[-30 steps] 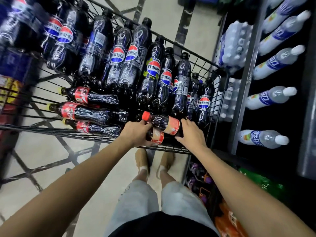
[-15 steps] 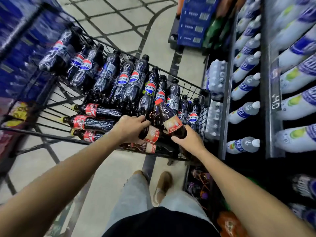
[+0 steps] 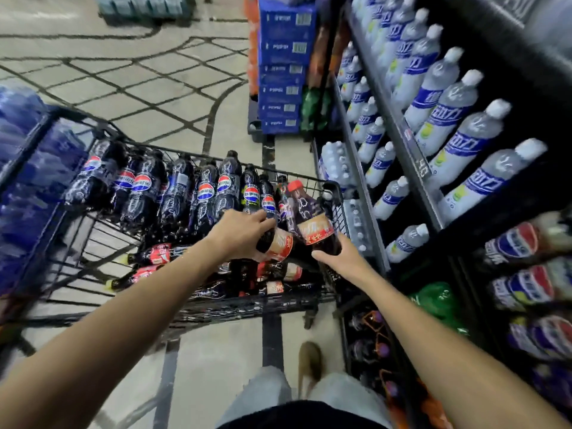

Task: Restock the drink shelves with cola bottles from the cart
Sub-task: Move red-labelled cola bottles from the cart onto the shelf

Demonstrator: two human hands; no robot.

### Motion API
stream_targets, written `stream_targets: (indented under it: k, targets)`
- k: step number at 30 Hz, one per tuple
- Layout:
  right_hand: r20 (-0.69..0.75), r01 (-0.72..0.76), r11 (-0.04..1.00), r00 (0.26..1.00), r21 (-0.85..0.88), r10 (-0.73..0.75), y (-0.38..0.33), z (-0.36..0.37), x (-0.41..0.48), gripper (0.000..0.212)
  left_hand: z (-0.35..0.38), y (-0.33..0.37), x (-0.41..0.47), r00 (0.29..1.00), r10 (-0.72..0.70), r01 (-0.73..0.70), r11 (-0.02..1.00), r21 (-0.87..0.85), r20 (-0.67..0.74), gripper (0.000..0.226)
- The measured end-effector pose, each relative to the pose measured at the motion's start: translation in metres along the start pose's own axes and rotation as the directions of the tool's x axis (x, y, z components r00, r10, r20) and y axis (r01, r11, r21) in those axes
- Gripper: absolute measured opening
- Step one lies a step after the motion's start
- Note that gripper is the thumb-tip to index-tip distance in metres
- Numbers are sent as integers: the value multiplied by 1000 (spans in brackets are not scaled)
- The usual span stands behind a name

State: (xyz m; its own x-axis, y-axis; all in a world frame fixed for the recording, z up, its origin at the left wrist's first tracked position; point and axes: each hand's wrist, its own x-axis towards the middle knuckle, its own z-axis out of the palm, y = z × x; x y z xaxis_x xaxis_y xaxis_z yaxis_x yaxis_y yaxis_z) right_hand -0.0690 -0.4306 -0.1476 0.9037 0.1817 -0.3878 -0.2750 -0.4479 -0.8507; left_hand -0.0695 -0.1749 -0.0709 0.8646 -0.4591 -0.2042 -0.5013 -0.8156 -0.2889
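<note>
A black wire cart (image 3: 335,193) stands in front of me, full of dark cola bottles. My right hand (image 3: 339,257) grips the lower body of a red-capped cola bottle (image 3: 312,218) that stands nearly upright above the cart's right end. My left hand (image 3: 240,232) grips a second red-labelled cola bottle (image 3: 280,244) from above, just left of the first. More red-labelled bottles (image 3: 154,255) lie flat in the cart. Blue-labelled cola bottles (image 3: 226,184) lean in a row along the far side.
Dark drink shelves (image 3: 414,162) run along the right, holding white bottles with blue labels (image 3: 458,119) above and cola bottles (image 3: 523,286) lower down. Blue cartons (image 3: 283,69) are stacked beyond the cart. Blue shrink-wrapped packs (image 3: 28,181) sit at the left. My shoe (image 3: 309,363) is on the tiled floor.
Both hands have lifted their red-labelled bottles up from the cart's near end. The right-hand bottle swung from lying flat to nearly upright. My view has tilted up toward the shelves.
</note>
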Motion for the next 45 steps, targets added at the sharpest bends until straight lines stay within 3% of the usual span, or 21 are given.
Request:
stream_targets:
  k: [4, 7, 10, 16, 23, 30, 36, 39, 45]
  targets:
    - [-193, -32, 999, 981, 1, 32, 19, 19, -55, 57, 7, 18, -17, 994, 106, -106, 994, 7, -22, 85]
    - [-299, -50, 998, 952, 48, 62, 37, 35, -107, 43, 6, 39, -28, 972, 234, -234, 972, 26, -31, 87]
    - [-381, -108, 988, 913, 115, 144, 61, 50, -164, 34, 1, 71, -40, 924, 382, -381, 923, 55, -13, 88]
    - [-582, -137, 958, 769, 251, 263, 112, 76, -282, 42, -10, 161, -65, 799, 601, -588, 789, 179, -19, 88]
    - [-762, -93, 906, 509, 414, 400, 168, 118, -452, 34, -31, 287, -137, 614, 787, -754, 607, 250, -61, 78]
    - [-791, -42, 818, 231, 573, 566, 219, 197, -649, 30, -43, 427, -285, 450, 881, -811, 472, 345, -146, 77]
    - [-740, 63, 740, -27, 669, 672, 237, 266, -794, 25, -48, 529, -409, 368, 903, -880, 415, 230, -221, 78]
    - [-695, 110, 714, -169, 692, 699, 244, 287, -853, 28, -55, 574, -459, 261, 944, -918, 308, 250, -203, 78]
    - [-611, 197, 693, -348, 694, 711, 259, 308, -951, 30, -68, 666, -539, 54, 972, -933, 131, 335, -229, 77]
